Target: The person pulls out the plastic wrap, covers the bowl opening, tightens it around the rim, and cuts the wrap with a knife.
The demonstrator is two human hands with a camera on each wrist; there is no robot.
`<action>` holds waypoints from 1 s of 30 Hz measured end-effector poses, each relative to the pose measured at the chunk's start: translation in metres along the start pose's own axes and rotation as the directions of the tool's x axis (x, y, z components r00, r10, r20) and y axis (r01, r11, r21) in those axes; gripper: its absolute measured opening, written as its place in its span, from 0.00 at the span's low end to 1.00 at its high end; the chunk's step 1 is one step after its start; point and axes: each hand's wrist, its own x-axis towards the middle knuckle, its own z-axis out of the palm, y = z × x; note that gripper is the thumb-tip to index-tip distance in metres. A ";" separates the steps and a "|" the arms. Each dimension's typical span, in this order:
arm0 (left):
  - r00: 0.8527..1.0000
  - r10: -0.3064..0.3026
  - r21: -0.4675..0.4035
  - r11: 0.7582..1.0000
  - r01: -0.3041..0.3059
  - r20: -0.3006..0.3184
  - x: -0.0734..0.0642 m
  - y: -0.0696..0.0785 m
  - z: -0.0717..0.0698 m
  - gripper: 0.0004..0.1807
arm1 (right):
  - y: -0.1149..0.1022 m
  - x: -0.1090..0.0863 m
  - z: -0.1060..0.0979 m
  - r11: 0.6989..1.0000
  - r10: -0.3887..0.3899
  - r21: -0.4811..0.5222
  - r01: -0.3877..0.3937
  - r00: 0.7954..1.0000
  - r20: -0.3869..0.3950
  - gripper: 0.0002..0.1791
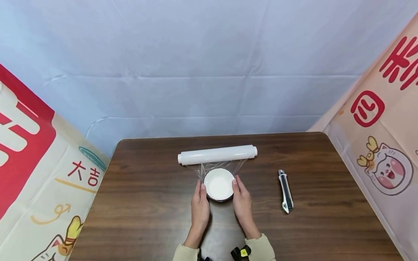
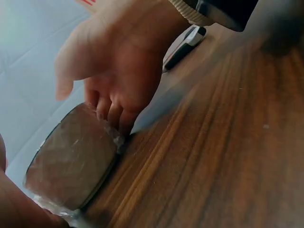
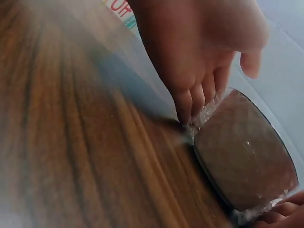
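Observation:
A round bowl [image 1: 218, 185], white inside with a shiny dark outer side, sits near the middle of the table, with clear plastic wrap around it. My left hand [image 1: 200, 208] holds its left side, thumb at the rim and fingers down along the side. On the opposite side my right hand [image 1: 242, 206] grips it the same way. In the left wrist view the wrap [image 2: 118, 138] is bunched near the right fingertips at the bowl's lower edge. Behind the bowl lies a white roll of plastic wrap [image 1: 217, 155], and a clear sheet [image 1: 232, 166] stretches between the two.
To the right a utility knife [image 1: 286, 191] with a white and black handle lies on the brown wooden table [image 1: 140, 203]. A pale cloth [image 1: 196, 72] hangs behind the table, and printed banners [image 1: 375, 145] flank it on both sides.

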 end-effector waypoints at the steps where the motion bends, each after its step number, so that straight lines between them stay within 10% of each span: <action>1: 1.000 0.001 -0.002 1.000 -0.001 -0.003 0.001 0.000 0.001 0.29 | 0.000 0.000 0.001 1.000 0.000 -0.007 0.000 1.000 0.002 0.30; 9: 0.999 0.032 -0.104 0.994 -0.034 -0.015 0.005 0.002 0.015 0.26 | 0.000 0.002 0.011 1.000 -0.014 -0.004 0.013 0.999 -0.052 0.27; 19: 0.998 0.030 -0.009 0.999 -0.030 -0.060 0.010 0.004 0.017 0.22 | -0.007 0.005 0.014 0.999 -0.033 0.002 0.033 0.993 -0.114 0.22; 30: 0.999 -0.016 0.034 0.999 0.017 -0.039 0.003 0.002 -0.001 0.21 | -0.004 -0.002 0.001 0.973 0.131 0.203 -0.105 0.984 -0.122 0.25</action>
